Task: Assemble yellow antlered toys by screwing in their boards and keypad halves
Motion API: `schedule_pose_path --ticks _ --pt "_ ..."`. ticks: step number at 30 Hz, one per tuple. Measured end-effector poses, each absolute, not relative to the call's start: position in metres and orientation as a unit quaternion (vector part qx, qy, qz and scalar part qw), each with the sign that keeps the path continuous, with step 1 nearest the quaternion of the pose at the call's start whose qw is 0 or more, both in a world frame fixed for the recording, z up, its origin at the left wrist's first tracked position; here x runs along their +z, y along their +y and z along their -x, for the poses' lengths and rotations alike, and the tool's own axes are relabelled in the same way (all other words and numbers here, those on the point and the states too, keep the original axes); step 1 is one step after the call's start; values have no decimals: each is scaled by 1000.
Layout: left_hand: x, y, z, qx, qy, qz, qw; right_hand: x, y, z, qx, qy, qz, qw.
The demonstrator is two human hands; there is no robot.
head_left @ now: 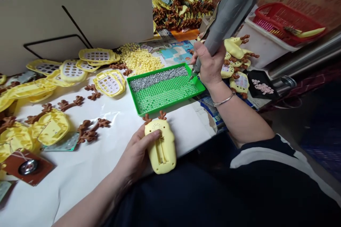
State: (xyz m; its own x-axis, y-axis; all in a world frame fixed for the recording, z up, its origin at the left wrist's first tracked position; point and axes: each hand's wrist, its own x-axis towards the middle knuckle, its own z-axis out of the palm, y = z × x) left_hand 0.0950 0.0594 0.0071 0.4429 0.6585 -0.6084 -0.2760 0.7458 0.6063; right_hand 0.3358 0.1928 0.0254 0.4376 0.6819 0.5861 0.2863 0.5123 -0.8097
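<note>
Clasping a yellow casing (pixel 163 149) before the green tray (pixel 166 94), the left hand (pixel 140 146) might slip if nudged; jerking its gripped screwdriver (pixel 227 16), the right hand (pixel 211 64) could scatter the tray's screws (pixel 160 78).

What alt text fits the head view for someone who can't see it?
The left hand holds a yellow antlered toy; the right hand grips a grey handheld tool, its tip at a green tray holding small silver pieces. Yellow shells lie left.
</note>
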Motion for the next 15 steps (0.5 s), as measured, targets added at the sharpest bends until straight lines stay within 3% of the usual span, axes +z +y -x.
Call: schedule_pose_path --ticks 6,10,15 --pt "7 57 -98 316 433 -221 815 73 135 -281 245 -504 348 751" --pt "7 56 -99 333 443 -225 802 81 93 -246 395 -510 324 692" --pt "6 56 -98 344 434 -238 798 63 80 -234 420 -545 345 638"
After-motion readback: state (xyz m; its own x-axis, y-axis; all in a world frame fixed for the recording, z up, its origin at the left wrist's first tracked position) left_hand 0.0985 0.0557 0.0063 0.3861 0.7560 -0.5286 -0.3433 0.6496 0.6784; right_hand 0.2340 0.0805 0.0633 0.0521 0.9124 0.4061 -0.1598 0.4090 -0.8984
